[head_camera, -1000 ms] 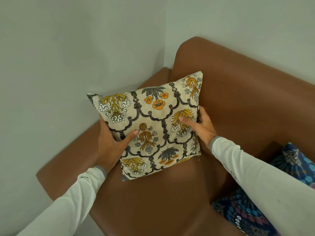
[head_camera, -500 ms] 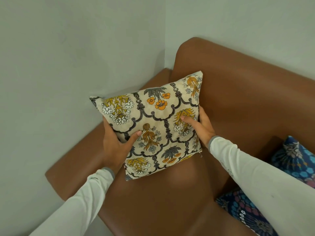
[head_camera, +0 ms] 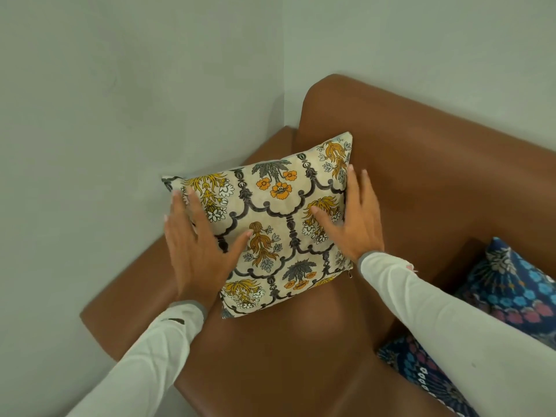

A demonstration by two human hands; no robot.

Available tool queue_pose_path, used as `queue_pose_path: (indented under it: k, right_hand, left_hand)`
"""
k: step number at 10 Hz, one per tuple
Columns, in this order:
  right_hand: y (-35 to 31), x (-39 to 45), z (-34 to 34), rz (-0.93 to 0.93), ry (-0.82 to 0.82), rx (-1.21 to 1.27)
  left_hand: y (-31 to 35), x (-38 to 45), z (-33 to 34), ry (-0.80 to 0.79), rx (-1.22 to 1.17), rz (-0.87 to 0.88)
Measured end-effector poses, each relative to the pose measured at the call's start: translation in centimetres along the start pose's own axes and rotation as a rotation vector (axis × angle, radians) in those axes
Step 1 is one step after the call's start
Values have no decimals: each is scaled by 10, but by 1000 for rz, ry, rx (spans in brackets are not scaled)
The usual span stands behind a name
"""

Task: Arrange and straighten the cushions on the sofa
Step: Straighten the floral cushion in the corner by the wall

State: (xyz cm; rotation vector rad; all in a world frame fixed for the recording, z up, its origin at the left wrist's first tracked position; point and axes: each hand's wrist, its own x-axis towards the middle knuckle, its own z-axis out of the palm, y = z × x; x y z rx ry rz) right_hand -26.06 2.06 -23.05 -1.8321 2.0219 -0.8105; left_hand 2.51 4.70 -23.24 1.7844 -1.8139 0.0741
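Note:
A cream cushion (head_camera: pixel 270 218) with orange and yellow flowers and dark scroll lines stands propped in the corner of the brown leather sofa (head_camera: pixel 301 356), leaning on the backrest and left armrest. My left hand (head_camera: pixel 198 248) lies flat over its left edge, fingers spread and straight. My right hand (head_camera: pixel 355 221) rests flat against its right edge, fingers extended, thumb on the front face. Neither hand grips the fabric.
A dark blue cushion (head_camera: pixel 505 299) with light blue and pink dots lies at the right, partly behind my right sleeve. Grey walls meet in a corner just behind the sofa's left armrest (head_camera: pixel 126 296) and backrest (head_camera: pixel 436 164).
Both hands have let go of the cream cushion's sides and opened flat against it. The cushion now stands a little more squarely in the corner.

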Motion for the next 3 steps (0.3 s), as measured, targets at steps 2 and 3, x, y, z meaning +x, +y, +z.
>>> queue_pose_path:
  k: [2, 3]
  right_hand:
    - [-22, 8, -7, -319, -237, -454]
    - [-39, 10, -28, -267, -301, -487]
  left_hand:
    - [21, 8, -4, -259, 388, 251]
    - [33, 9, -19, -326, 413, 198]
